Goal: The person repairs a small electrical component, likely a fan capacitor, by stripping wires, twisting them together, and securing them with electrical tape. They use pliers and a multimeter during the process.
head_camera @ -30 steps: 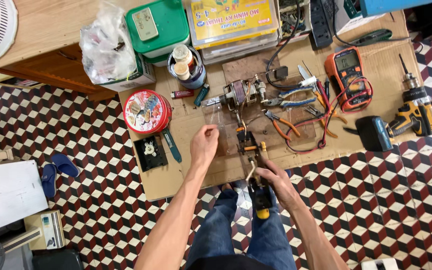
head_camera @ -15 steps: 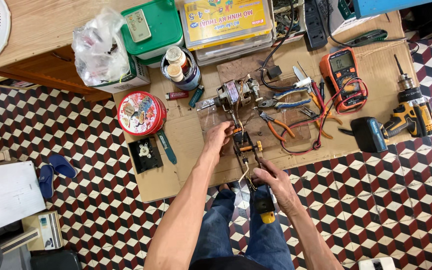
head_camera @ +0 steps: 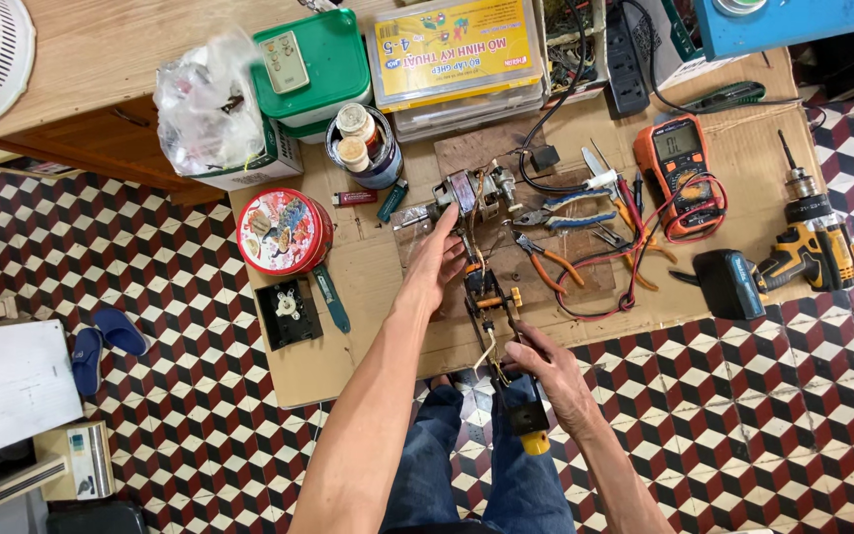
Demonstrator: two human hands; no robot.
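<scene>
My left hand stretches over the cardboard sheet on the floor, fingers apart, their tips touching a small electric motor with copper windings. My right hand grips a black and yellow soldering tool near the sheet's front edge. Its tip points at a small black and orange part with wires, which lies between my two hands.
Pliers, cutters, a multimeter with red leads and a cordless drill lie to the right. A round red tin, a black plate, a jar and boxes sit left and behind. Patterned floor tiles surround everything.
My left hand has moved forward from the black and orange part up to the motor. My right hand has shifted slightly with the soldering tool.
</scene>
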